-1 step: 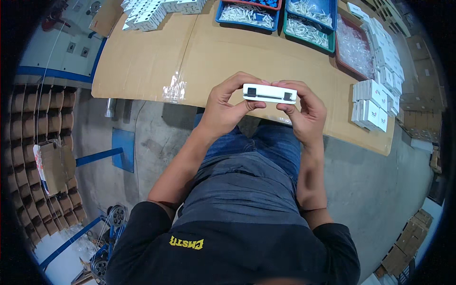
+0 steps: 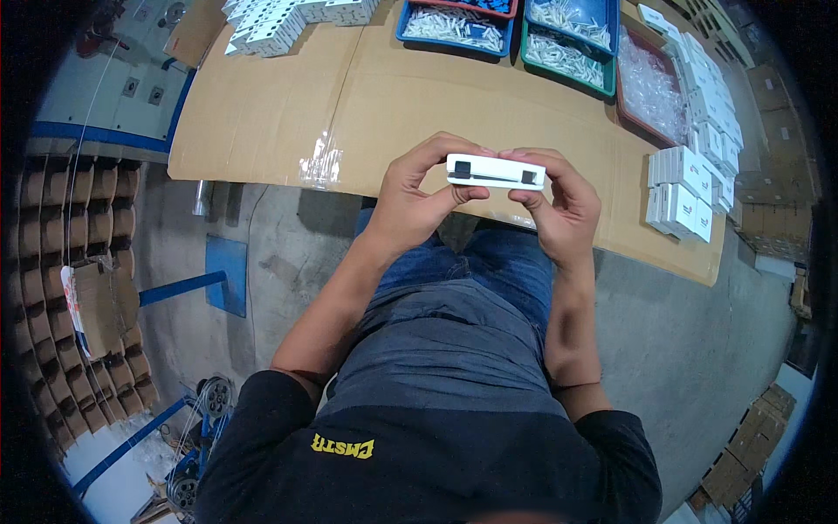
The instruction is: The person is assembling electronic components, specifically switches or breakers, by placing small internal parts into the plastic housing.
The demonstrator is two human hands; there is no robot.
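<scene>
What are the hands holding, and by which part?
A white rectangular piece: the left hand pinches its left half, the right hand its right half, between upper and lower edges.

Tiny delta on my feed — all I can pick out is on the white block (image 2: pixel 495 162): the dark strip (image 2: pixel 489 179) between its dark end squares (image 2: pixel 462 169) read near-level and even a moment ago, now slightly wedge-shaped. Too small to tell — could be movement or light.
</scene>
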